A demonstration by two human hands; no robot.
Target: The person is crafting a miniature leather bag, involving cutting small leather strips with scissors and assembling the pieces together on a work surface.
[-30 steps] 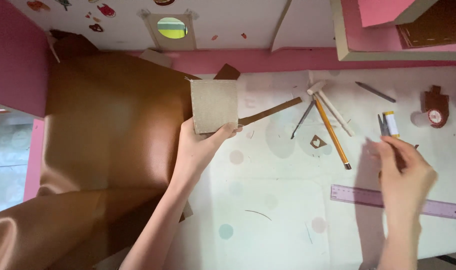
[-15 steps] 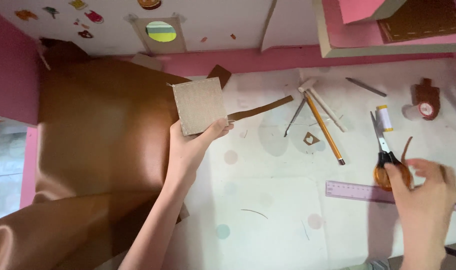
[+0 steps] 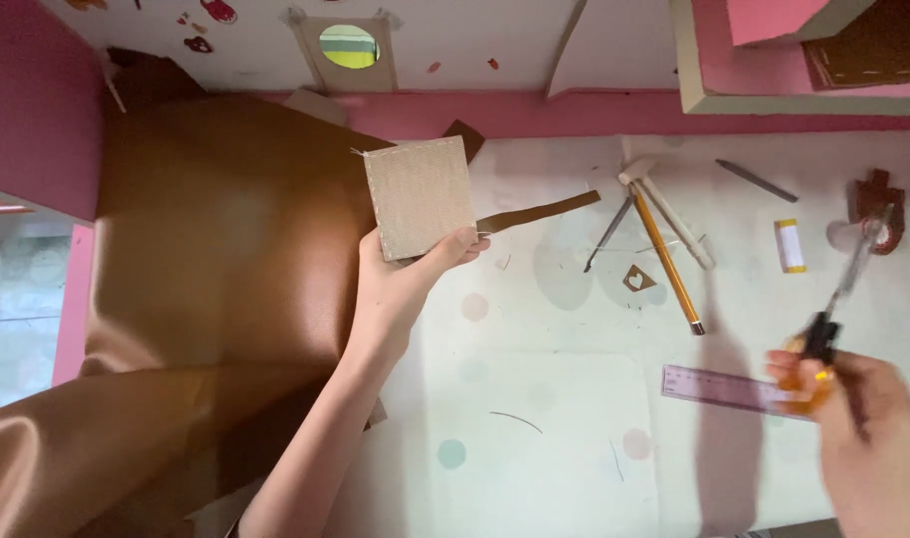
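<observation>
My left hand [image 3: 400, 289] pinched a square tan stitched patch [image 3: 420, 197] by its lower edge, holding it up above the edge of the brown leather sheet [image 3: 216, 229]. My right hand [image 3: 864, 438], blurred at the lower right, was clenched around the orange handles of a pair of scissors [image 3: 834, 309], blades pointing up and away. Just beneath them a purple ruler [image 3: 719, 387] lay on the counter [image 3: 555, 428], with a pencil [image 3: 666, 261], a thin leather strip [image 3: 540, 211] and a small yellow-capped tube [image 3: 790, 245] farther out.

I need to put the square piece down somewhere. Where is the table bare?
Bare: the pale table between the left hand's forearm and the purple ruler. Crowded: top right, around the pencil, glue stick and scissors in the right hand; brown fabric covers the left.
</observation>
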